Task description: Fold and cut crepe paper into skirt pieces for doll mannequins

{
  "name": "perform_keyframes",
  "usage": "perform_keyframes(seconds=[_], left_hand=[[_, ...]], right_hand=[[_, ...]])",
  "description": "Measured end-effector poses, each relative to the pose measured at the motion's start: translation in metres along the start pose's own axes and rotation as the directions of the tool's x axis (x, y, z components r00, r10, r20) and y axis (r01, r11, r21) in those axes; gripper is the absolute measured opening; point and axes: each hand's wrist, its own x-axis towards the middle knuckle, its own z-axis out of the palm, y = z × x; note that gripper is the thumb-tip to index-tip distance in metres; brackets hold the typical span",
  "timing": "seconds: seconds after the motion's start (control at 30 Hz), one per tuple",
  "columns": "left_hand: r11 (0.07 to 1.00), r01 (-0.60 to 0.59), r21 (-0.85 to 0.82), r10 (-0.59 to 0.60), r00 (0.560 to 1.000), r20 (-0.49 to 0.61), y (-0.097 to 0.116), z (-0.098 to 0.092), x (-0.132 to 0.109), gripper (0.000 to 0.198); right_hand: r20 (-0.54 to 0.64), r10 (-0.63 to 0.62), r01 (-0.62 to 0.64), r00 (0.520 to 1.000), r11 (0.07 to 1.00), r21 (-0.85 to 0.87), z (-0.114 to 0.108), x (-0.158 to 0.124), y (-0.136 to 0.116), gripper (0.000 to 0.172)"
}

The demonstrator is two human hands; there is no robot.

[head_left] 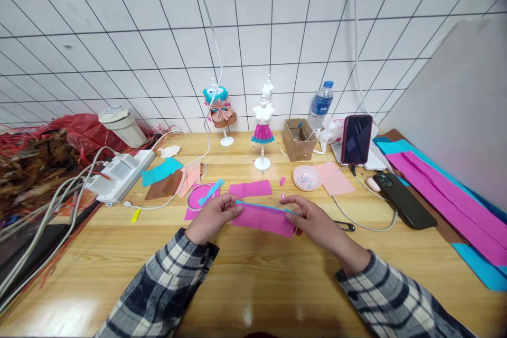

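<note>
The left hand has its grip pinched on the left end of a blue-edged magenta strip, thumb in front. The right hand's grip closes on the other end, thumb on the blue edge, index finger lifted clear. The strip spans the two grips, above the desk. Just beyond it lies a flat magenta piece; left of that, past the left grip, a blue strip lies across a magenta square. Near the right grip, on its far side, sits a pink dish of small beads. Farther out, straight ahead between the grips, stands a white dress form in a magenta skirt. A dark phone lies well right of the right grip.
</note>
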Motion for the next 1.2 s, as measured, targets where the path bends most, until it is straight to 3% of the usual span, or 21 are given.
perform_keyframes(seconds=[0.1,0.2,0.3,0.43,0.5,0.57,0.6,0.67,0.77,0.87,0.93,1.0,1.1,1.2], left_hand=[[0.997,-0.016,0.074,0.015,1.0,0.005,-0.004,0.003,0.004,0.03],[0.983,-0.03,0.18,0.033,0.999,-0.014,-0.001,0.002,0.006,0.028],[0.966,-0.081,0.244,0.11,0.988,-0.108,0.014,-0.009,0.003,0.029],[0.905,-0.18,0.387,0.257,0.953,-0.158,0.037,-0.024,-0.008,0.025],[0.803,-0.308,0.51,0.415,0.903,-0.108,0.037,-0.019,-0.015,0.019],[0.634,-0.448,0.63,0.549,0.835,0.042,0.026,-0.005,-0.022,0.015],[0.548,-0.5,0.67,0.568,0.811,0.141,0.017,0.004,-0.025,0.018],[0.414,-0.545,0.729,0.509,0.803,0.311,-0.003,0.024,-0.032,0.022],[0.351,-0.524,0.776,0.476,0.814,0.334,-0.03,0.046,-0.043,0.019],[0.44,-0.496,0.749,0.456,0.841,0.289,-0.041,0.052,-0.05,0.026],[0.536,-0.469,0.701,0.42,0.869,0.26,-0.043,0.05,-0.052,0.025],[0.607,-0.458,0.65,0.39,0.884,0.259,-0.044,0.047,-0.053,0.017],[0.621,-0.505,0.6,0.421,0.86,0.288,-0.046,0.043,-0.05,0.009],[0.584,-0.558,0.589,0.477,0.824,0.307,-0.049,0.042,-0.046,0.009]], right_hand=[[0.012,0.034,-0.034,0.999,0.998,-0.054,0.007,-0.018,0.012,0.052],[-0.052,-0.036,0.021,0.998,0.963,-0.267,0.0,-0.034,0.018,0.053],[-0.144,-0.186,0.073,0.972,0.821,-0.567,-0.014,-0.041,0.017,0.036],[-0.006,-0.26,0.172,0.966,0.656,-0.735,-0.013,-0.034,0.017,0.023],[0.011,-0.258,0.164,0.966,0.58,-0.798,-0.001,-0.027,0.021,0.021],[-0.008,-0.256,0.12,0.967,0.482,-0.868,0.012,-0.02,0.027,0.014],[-0.01,-0.263,0.107,0.965,0.429,-0.897,0.017,-0.018,0.031,0.013],[0.003,-0.285,0.104,0.959,0.339,-0.935,0.024,-0.016,0.037,0.014],[-0.001,-0.322,0.116,0.947,0.343,-0.932,0.019,-0.019,0.036,0.018],[-0.078,-0.334,0.112,0.939,0.511,-0.852,-0.003,-0.021,0.01,0.017],[-0.121,-0.38,0.123,0.917,0.558,-0.821,-0.024,-0.014,-0.02,0.014],[-0.17,-0.496,0.137,0.851,0.524,-0.84,-0.046,0.004,-0.053,0.014],[-0.226,-0.633,0.12,0.741,0.455,-0.882,-0.074,0.048,-0.092,0.019],[-0.274,-0.642,0.039,0.716,0.428,-0.903,-0.093,0.098,-0.11,0.024]])
